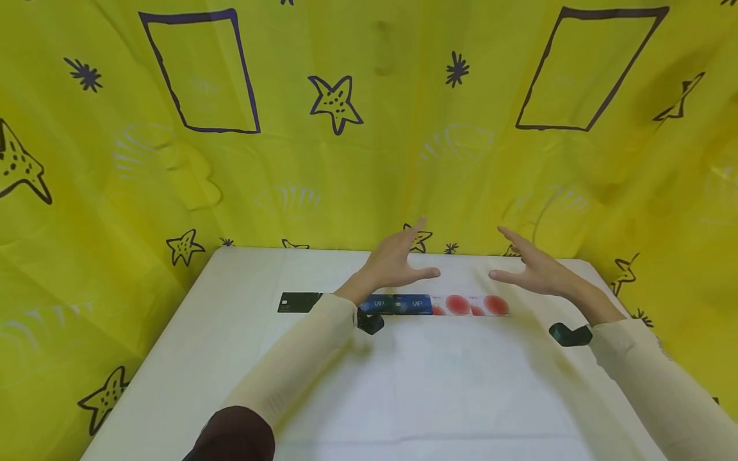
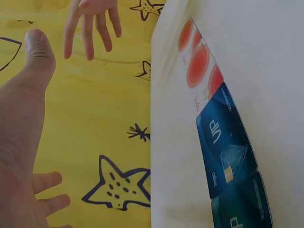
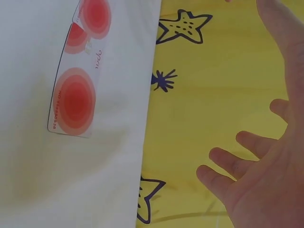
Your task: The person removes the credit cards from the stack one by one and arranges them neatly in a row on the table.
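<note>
A row of plastic cards lies flat on the white table. At its left end is a dark green card (image 1: 298, 302); blue VIP cards (image 1: 412, 305) sit in the middle, and white cards with red circles (image 1: 489, 305) form the right end. Above the row, my left hand (image 1: 393, 261) hovers with fingers spread, holding nothing; its forearm hides part of the row. Facing it, my right hand (image 1: 537, 269) is raised over the table's back right, fingers apart and no card in it. The right wrist view shows a red-circled card (image 3: 73, 102) apart from that hand.
The white table (image 1: 450, 384) ends at the back against a yellow curtain (image 1: 380, 166) printed with stars and shells. Yellow cloth also rises at both sides. Each wrist wears a dark strap (image 1: 569, 334) over a cream sleeve.
</note>
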